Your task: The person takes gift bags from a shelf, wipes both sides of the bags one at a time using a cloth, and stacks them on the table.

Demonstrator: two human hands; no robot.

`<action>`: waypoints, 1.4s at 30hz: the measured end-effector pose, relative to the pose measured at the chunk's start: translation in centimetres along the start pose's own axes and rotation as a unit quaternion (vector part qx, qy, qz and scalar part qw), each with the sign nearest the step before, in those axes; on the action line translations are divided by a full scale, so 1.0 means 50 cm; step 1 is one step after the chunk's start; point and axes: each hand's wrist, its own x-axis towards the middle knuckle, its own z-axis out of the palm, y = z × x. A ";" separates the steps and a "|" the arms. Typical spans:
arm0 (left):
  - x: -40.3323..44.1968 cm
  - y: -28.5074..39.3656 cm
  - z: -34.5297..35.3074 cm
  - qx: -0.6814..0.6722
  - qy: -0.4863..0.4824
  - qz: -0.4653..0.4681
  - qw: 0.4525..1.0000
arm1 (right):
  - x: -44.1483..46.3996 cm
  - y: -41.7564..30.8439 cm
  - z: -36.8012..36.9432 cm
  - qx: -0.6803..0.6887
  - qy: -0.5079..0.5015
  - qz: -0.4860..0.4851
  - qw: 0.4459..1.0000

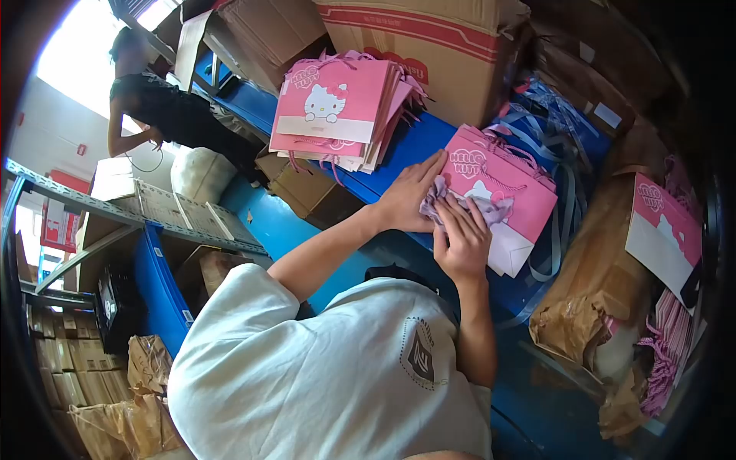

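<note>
A pink and white paper gift bag (529, 207) with a cartoon cat print lies on the blue table, on top of others with pink cord handles. My right hand (464, 234) presses a crumpled greyish-purple cloth (497, 208) against its front, fingers bent over the cloth. Along the bag's left edge rests my left hand (414, 195), flat with the fingers stretched out; part of it is beside the cloth. Further left on the table sits a stack of similar gift bags (333, 96), handles hanging over the sides.
Behind the stack stands a large cardboard box (429, 46). Plastic wrap and pale straps (563, 153) lie right of the bags. A brown-paper-wrapped carton (598, 284) and more pink bags (663, 230) are at far right. Another person (165, 107) stands beyond a metal shelf (115, 203).
</note>
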 end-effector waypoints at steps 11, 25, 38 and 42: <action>0.006 0.028 -0.023 -0.003 -0.051 -0.006 0.999 | 0.007 -0.005 -0.008 -0.007 -0.022 0.033 0.999; 0.018 0.047 -0.031 0.017 -0.056 -0.020 0.998 | -0.069 -0.048 -0.094 -0.048 -0.061 0.102 0.992; -0.004 0.025 -0.019 0.020 -0.068 -0.002 0.997 | -0.016 -0.035 -0.013 0.008 -0.034 0.065 0.997; 0.010 0.037 -0.003 0.025 -0.034 -0.002 0.999 | -0.062 -0.027 -0.063 0.040 -0.016 0.118 0.992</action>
